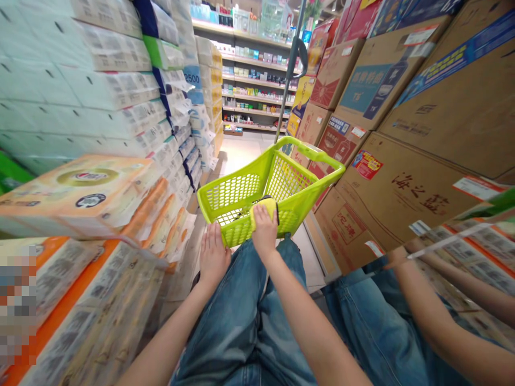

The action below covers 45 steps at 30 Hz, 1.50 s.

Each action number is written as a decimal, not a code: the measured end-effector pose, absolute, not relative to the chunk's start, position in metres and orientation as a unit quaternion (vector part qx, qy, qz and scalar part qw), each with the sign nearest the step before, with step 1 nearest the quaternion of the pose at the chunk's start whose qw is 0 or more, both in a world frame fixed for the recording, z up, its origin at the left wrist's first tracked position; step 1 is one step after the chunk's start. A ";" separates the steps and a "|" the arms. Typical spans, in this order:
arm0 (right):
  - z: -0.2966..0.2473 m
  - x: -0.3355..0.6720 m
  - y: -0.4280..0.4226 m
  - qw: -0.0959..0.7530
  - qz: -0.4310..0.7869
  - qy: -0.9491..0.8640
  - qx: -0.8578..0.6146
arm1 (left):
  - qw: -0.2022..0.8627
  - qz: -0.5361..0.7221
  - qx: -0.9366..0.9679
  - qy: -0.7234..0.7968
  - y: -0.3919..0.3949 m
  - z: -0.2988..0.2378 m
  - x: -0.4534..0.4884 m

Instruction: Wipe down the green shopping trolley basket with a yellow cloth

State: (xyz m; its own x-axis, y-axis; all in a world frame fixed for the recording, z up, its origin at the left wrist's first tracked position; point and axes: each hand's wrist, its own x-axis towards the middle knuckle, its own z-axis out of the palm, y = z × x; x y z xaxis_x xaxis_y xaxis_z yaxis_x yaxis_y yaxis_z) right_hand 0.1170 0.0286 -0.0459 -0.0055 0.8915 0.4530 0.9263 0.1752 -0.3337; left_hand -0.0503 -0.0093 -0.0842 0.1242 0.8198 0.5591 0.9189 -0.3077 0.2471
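A bright green plastic shopping basket [237, 187] with perforated sides stands in front of my knees, its raised handle end [317, 153] farther off. My left hand [215, 254] is at the basket's near left corner, fingertips over the rim and thumb to the right. In my right hand [264, 228] is a yellow cloth [270, 203] with a dark edge, pressed against the basket's near right rim. My fingers lie over the cloth and cover part of it. A grey pole with a dark curved grip [300, 56] rises behind the basket's far end.
Stacked tissue packs [116, 91] line the left, with an orange pack [88, 182] jutting close by. Cardboard cartons [402, 182] wall the right. Shelves of small goods [257, 75] stand beyond the pale floor [237, 150]. A reflective surface at lower right shows jeans and arms.
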 end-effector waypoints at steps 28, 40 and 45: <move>-0.050 0.101 0.015 0.261 -0.018 -0.839 -0.477 | 0.079 -0.292 -0.757 -0.579 -0.009 -0.088 -0.059; -0.050 0.079 0.020 0.283 -0.023 -0.757 -0.589 | 0.076 -0.317 -0.744 -0.583 -0.009 -0.087 -0.052; -0.056 0.069 0.009 0.263 -0.025 -0.844 -0.468 | 0.083 -0.292 -0.753 -0.584 -0.008 -0.089 -0.058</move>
State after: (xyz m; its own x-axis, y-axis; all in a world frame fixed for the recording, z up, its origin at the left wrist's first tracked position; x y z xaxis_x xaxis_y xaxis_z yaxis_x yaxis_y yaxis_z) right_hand 0.0693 0.0087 -0.0558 -0.4244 0.7762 0.4663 0.8022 0.5612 -0.2039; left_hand -0.0579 -0.0078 -0.0887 0.1472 0.8311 0.5362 0.9281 -0.3036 0.2157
